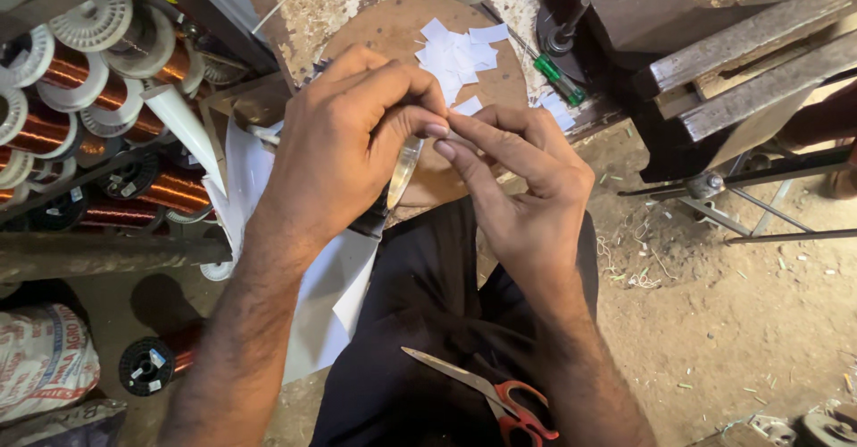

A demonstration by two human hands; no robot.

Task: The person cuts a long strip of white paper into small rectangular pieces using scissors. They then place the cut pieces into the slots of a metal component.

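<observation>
Fingertips of left hand [335,148] and right hand [522,193] meeting at centre, pinching together on small clear strip [403,170]; strip hanging toward 6 o'clock below left thumb. I'm judging both hands are closing on it to steady fine work near my eyes. Cut white paper squares [457,54] lying on round board [393,37] at 12 o'clock, close for reaching. Red-handled scissors [495,398] resting on lap at 6 o'clock. Copper wire spools [85,99] stacking at 9 o'clock. Green screwdriver [560,79] at 1 o'clock. Dirt floor [732,313], cluttered workshop.
</observation>
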